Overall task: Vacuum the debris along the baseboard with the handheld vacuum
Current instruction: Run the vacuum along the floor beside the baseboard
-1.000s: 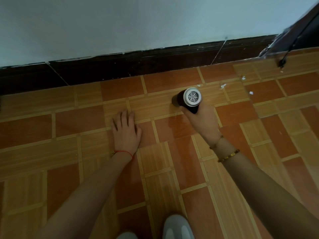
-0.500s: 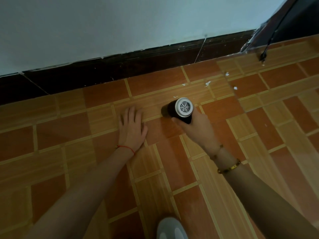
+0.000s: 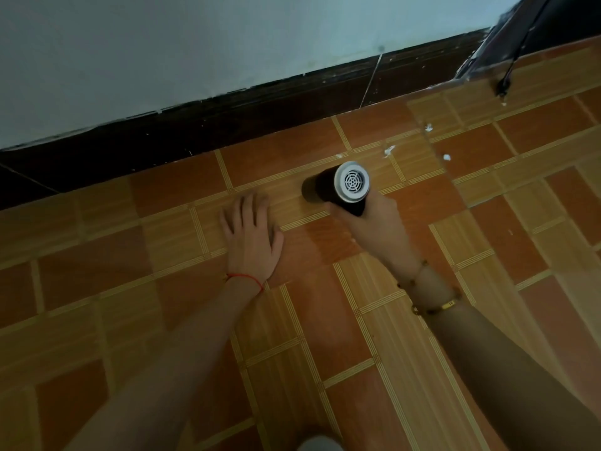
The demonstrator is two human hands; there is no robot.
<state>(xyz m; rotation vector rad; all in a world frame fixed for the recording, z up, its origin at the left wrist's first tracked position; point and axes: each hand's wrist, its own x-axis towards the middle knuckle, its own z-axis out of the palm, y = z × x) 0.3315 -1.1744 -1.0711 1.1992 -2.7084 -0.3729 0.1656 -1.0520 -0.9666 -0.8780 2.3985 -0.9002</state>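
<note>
Right hand (image 3: 374,229): fingers curled round black handheld vacuum (image 3: 338,188), grey vented end facing up, held low over tiled floor (image 3: 325,320) near dark baseboard (image 3: 260,115). Left hand (image 3: 250,237): flat on floor, fingers straight, holding nothing. White debris (image 3: 388,151): scattered just right of vacuum.

I'm looking down at two bare forearms, no sleeves on either. Just behind my left hand (image 3: 252,239) there's a thin red string bracelet (image 3: 245,278) round the wrist. Behind my right hand (image 3: 379,234) sit two bands: a slim beaded one (image 3: 418,272) nearest the hand, then a gold bangle (image 3: 437,305) with a small flat plate, further up the arm.
</note>
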